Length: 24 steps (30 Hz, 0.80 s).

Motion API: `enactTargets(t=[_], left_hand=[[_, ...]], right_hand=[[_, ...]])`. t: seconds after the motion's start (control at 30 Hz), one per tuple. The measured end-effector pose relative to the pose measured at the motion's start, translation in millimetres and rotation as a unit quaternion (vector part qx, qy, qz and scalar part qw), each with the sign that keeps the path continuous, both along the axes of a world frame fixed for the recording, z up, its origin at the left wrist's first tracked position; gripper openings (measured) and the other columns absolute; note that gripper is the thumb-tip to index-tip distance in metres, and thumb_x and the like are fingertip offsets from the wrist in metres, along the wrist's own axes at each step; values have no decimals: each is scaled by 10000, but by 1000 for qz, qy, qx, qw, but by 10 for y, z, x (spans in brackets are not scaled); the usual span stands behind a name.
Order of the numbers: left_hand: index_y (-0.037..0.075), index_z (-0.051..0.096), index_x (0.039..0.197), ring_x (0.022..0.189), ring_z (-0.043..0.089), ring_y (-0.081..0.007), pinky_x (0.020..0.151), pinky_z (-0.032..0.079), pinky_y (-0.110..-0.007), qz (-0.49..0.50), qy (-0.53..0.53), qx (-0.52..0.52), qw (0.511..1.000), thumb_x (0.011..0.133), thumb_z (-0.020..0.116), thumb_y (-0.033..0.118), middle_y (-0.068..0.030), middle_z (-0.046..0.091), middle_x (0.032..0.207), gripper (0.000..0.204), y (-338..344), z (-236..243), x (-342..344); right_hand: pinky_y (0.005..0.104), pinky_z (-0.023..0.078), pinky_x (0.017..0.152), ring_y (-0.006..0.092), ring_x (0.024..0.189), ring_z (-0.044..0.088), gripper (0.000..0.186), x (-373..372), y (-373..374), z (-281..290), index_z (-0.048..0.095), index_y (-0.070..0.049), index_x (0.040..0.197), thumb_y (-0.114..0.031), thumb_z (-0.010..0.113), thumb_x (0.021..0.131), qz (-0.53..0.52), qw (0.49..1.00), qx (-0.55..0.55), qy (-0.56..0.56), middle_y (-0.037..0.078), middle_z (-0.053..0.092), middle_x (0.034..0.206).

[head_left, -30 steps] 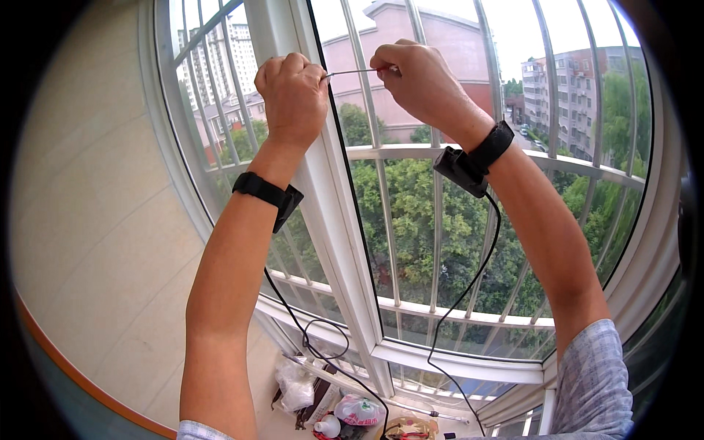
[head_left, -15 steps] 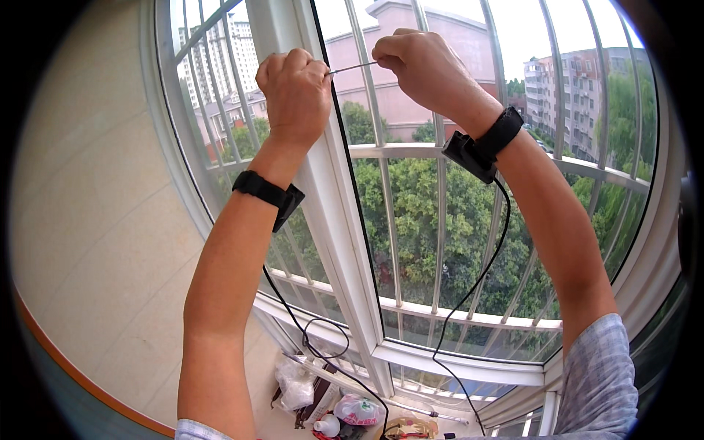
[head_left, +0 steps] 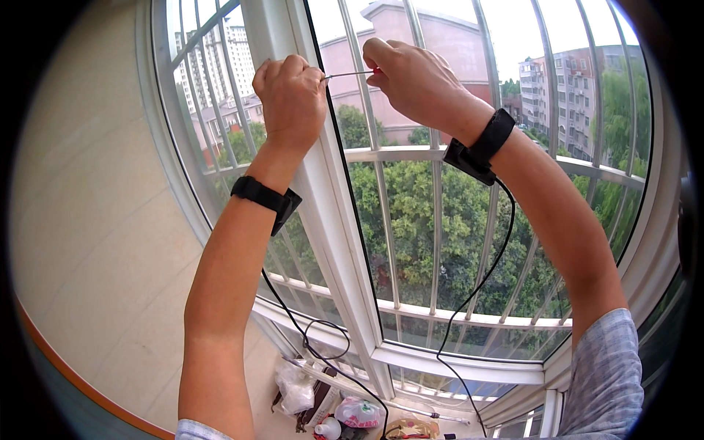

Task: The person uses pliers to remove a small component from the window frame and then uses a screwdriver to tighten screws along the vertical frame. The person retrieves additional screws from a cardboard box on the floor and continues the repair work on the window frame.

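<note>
My right hand [head_left: 427, 82] is closed around the small red handle of a screwdriver. The screwdriver's thin metal shaft [head_left: 348, 74] runs nearly level to the left. Its tip ends beside the fingers of my left hand [head_left: 292, 103], which is closed against the white upright of the window frame [head_left: 323, 213]. The left fingertips face away, so what they pinch at the tip is hidden. Each wrist wears a black strap with a small box, and a black cable hangs from it.
Large glass panes have metal bars [head_left: 436, 235] outside, with trees and buildings beyond. A beige tiled wall [head_left: 88, 205] stands at the left. Below, plastic bags [head_left: 358, 412], a white bottle [head_left: 328, 427] and other clutter lie near the sill. Loose black cables [head_left: 447, 345] hang between my arms.
My right hand has dropped slightly and its fingers have shifted, so the red handle now shows. The shaft lies more level. The left hand has stayed nearly in place.
</note>
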<state>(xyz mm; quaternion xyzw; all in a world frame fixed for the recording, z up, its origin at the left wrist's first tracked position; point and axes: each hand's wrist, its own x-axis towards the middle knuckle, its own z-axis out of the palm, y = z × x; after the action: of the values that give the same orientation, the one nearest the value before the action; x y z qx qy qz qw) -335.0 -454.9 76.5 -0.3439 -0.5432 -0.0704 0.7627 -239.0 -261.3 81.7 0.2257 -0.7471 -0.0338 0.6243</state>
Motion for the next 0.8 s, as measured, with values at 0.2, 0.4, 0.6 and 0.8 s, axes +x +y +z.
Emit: enactTargets(t=[0.2,0.4,0.6,0.8], left_hand=[[106,747,809,922,561,-220,984,352,-408,-10,-4,-5,1000,770,819,117,11,613,877,83,-1,0,-9],[105,744,806,922,561,-215,1005,335,-405,-5,-5,0,1000,782,812,118,6,613,877,73,-4,-14,-23],[100,740,802,914,558,-215,1000,334,-403,2,-6,2,1000,781,810,113,3,606,871,74,-1,-10,-4],[97,738,802,911,556,-216,987,334,-396,-16,0,-9,1000,775,809,103,4,604,871,76,-9,-4,-10]], right_hand=[[493,522,684,386,779,691,101,-12,-1,13,649,-21,968,-111,608,947,-5,1000,12,3,177,690,775],[484,533,709,378,794,701,159,146,-121,158,670,-29,1002,-175,619,965,-64,989,-41,-128,176,704,808],[465,548,750,360,870,710,174,93,-108,68,673,-43,1078,-147,647,941,-51,995,-39,-82,179,720,909],[447,537,726,331,842,697,93,56,-113,121,681,-64,987,-105,624,927,-80,996,38,23,125,713,894]])
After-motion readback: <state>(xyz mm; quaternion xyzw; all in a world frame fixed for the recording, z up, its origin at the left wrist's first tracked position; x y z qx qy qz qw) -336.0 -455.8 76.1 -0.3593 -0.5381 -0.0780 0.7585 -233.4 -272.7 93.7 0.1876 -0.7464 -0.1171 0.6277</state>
